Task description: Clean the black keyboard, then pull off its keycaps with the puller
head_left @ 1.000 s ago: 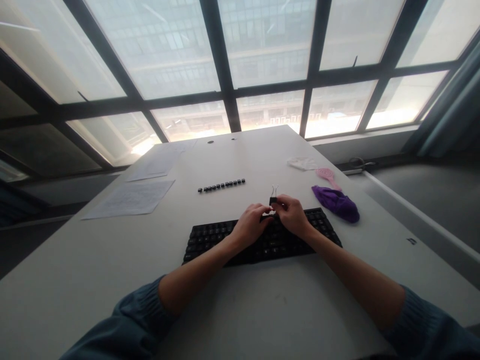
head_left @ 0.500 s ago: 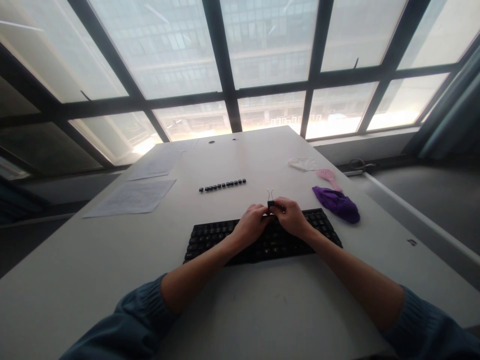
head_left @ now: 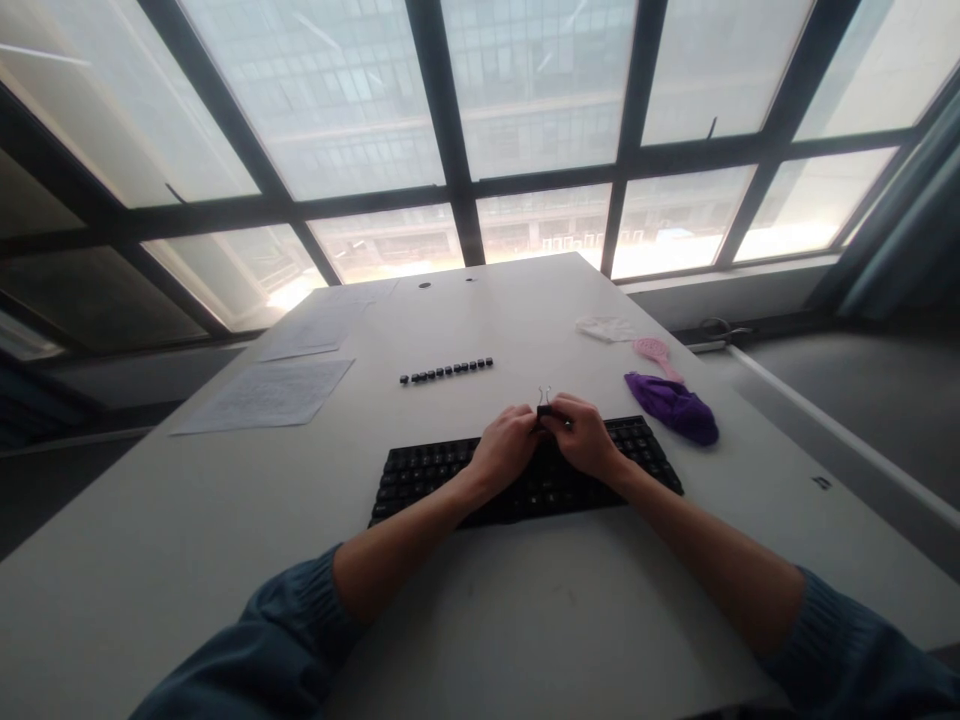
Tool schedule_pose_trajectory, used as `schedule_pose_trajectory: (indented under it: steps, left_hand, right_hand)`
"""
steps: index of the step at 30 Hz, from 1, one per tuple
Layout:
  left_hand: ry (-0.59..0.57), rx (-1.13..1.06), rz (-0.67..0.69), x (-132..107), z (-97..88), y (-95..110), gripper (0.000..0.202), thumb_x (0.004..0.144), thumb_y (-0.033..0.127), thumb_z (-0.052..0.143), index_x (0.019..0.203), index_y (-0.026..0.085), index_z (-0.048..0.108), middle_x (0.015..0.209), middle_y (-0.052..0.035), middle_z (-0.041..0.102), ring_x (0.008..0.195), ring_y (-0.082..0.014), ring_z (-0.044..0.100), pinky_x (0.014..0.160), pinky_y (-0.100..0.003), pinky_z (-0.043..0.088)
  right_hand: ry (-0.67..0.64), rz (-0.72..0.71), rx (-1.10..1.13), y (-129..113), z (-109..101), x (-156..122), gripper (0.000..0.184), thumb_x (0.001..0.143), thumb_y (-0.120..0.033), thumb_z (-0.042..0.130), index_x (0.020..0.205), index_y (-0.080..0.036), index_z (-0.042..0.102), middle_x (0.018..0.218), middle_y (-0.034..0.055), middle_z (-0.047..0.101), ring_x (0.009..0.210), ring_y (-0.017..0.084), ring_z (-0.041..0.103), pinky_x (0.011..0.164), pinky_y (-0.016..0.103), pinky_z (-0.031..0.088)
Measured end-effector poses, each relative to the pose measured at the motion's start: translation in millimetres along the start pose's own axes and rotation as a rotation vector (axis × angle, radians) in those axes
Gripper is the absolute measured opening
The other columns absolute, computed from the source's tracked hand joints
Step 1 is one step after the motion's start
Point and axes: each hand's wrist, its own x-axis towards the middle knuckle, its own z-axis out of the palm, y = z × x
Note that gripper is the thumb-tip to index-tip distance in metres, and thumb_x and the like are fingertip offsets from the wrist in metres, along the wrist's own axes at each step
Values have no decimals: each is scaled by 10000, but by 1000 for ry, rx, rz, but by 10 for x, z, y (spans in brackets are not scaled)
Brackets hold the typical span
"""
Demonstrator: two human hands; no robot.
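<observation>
A black keyboard (head_left: 427,465) lies on the white table in front of me, with both hands over its middle. Between my fingertips is a small black binder clip (head_left: 544,408), its two silver wire handles pointing up. My left hand (head_left: 504,445) is closed, its thumb and fingers pinching the clip from the left. From the right, my right hand (head_left: 581,435) pinches it too. The clip's lower end, close above the keys, is hidden by my fingers. Beyond the keyboard, several black keycaps (head_left: 448,370) stand in a row.
Sheets of paper (head_left: 270,395) lie at the left. On the right are a purple cloth item (head_left: 671,407), a pink hairbrush (head_left: 656,355) and a crumpled clear plastic bag (head_left: 604,328). A small dark object (head_left: 822,483) sits near the table's right edge. Windows rise behind the table.
The binder clip has dropped slightly toward the keyboard, and its wire handles now tilt a little to the right. Both hands keep their grip in nearly the same place.
</observation>
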Motion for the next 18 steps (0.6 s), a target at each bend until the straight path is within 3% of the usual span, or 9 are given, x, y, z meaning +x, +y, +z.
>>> schedule_pose_trajectory:
  steps: [8, 14, 18]
  left_hand:
    - [69, -65, 1, -25, -5, 10, 89, 914, 226, 583, 928, 204, 667, 935, -40, 653, 869, -191, 611, 793, -307, 489]
    - [122, -92, 4, -20, 21, -14, 41, 896, 186, 600, 895, 202, 638, 920, -33, 644, 866, -185, 606, 798, -311, 491]
    - [164, -168, -13, -38, 32, -3, 243, 886, 157, 614, 1114, 225, 561, 962, -16, 665, 873, -175, 612, 779, -307, 503]
  right_hand:
    - [99, 38, 31, -30, -25, 42, 194, 858, -168, 550, 667, -198, 530, 665, -18, 495, 632, 140, 448, 591, 267, 353]
    - [97, 35, -22, -30, 20, 28, 154, 900, -213, 514, 748, -209, 535, 775, 17, 579, 730, 167, 534, 672, 276, 426]
    - [111, 98, -59, -9, 43, 3, 133, 930, -249, 493, 803, -216, 519, 744, -2, 605, 669, 155, 543, 664, 273, 411]
